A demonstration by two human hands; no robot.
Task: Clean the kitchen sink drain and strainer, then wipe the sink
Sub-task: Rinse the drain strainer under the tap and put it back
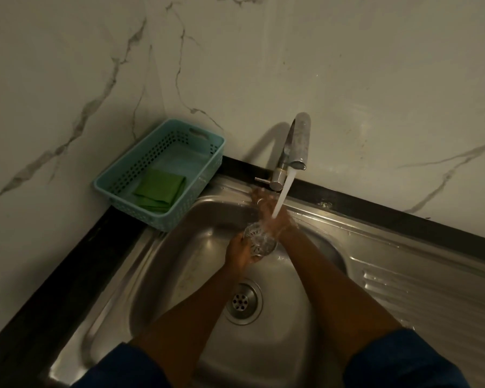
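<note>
Both arms reach into the steel sink (185, 275). My left hand (240, 252) grips the round perforated strainer (259, 239) from below, holding it up above the basin. My right hand (269, 217) lies over the strainer under the running water, fingers stretched toward the tap base; motion and water blur them. Water streams from the tap (297, 147) onto my right hand and the strainer. The open drain (242, 301) sits at the basin's bottom, between my forearms.
A teal perforated basket (123, 175) stands on the back left counter corner, with a folded green cloth (160, 189) inside. The ribbed steel drainboard (403, 275) extends to the right. Marble wall panels rise behind. The dark counter edge (53, 275) runs along the left.
</note>
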